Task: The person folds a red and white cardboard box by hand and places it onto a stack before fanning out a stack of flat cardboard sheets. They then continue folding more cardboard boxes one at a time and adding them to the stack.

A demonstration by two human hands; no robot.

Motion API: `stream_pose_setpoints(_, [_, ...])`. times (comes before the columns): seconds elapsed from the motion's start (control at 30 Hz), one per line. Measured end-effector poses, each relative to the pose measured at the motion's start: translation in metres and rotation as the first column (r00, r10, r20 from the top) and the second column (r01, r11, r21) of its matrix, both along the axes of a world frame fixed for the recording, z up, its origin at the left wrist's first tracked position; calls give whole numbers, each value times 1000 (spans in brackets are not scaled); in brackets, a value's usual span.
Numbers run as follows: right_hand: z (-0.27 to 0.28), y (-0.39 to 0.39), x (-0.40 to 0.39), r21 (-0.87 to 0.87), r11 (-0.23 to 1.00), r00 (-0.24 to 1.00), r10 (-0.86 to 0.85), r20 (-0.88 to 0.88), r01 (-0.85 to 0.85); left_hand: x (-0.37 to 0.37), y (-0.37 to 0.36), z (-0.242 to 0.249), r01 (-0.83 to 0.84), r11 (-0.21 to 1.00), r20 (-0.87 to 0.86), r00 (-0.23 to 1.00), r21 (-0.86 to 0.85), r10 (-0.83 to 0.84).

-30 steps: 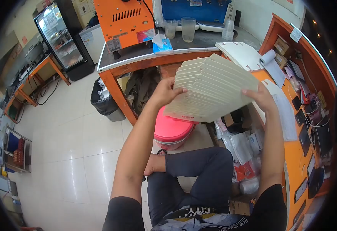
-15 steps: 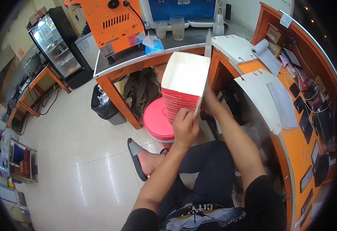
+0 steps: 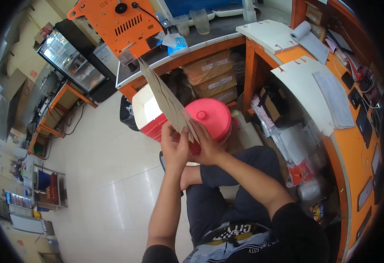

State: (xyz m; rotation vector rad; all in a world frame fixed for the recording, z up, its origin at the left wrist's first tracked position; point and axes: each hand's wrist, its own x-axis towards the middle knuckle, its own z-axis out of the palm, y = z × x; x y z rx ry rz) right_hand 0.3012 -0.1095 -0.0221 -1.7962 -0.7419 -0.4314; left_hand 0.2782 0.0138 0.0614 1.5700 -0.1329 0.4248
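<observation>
Several flat cardboard box blanks (image 3: 168, 98), greyish-brown on the side facing me, stand on edge between my hands. My left hand (image 3: 176, 144) grips their lower left side, thumb on the near face. From the right, my right hand (image 3: 207, 142) is closed on the lower end, with some red card showing between the hands. Just left of the blanks is a stack of nested red paper boxes (image 3: 146, 120) with white insides, partly hidden by the blanks and my left hand. What supports the stack is hidden.
A pink-lidded round bucket (image 3: 214, 116) stands beyond my right hand. Brown cartons (image 3: 211, 72) sit under the counter. White cut-out card sheets (image 3: 301, 92) lie on the orange desk (image 3: 356, 162) at right. An orange machine (image 3: 117, 26) stands on the dark counter.
The box stack and blanks have shifted left, away from in front of the bucket. The blanks have turned to show their brownish face. My right hand has come in to grip their lower end.
</observation>
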Motion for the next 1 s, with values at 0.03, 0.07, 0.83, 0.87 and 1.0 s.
stream_pose_setpoints(0.03, [-7, 0, 2, -21, 1000, 999, -11, -53, 9, 1, 3, 4, 41, 999, 26, 999, 0, -41])
stream_pose_setpoints(0.07, [-18, -2, 10, -42, 999, 995, -23, -100, 18, 2, 7, 6, 64, 998, 7, 998, 11, -64])
stream_pose_setpoints(0.83, [-36, 30, -48, -382, 909, 970, -221, -103, 167, -72, 55, 100, -163, 985, -105, 980, 55, 169])
stream_pose_setpoints(0.87, [-35, 31, -47, -406, 900, 970, -220, -100, 162, -71, 52, 99, -186, 976, -75, 978, 111, 195])
stream_pose_setpoints(1.0, [-28, 33, -50, -390, 910, 970, -204, -131, 139, -72, 57, 101, -137, 989, -69, 988, 55, 141])
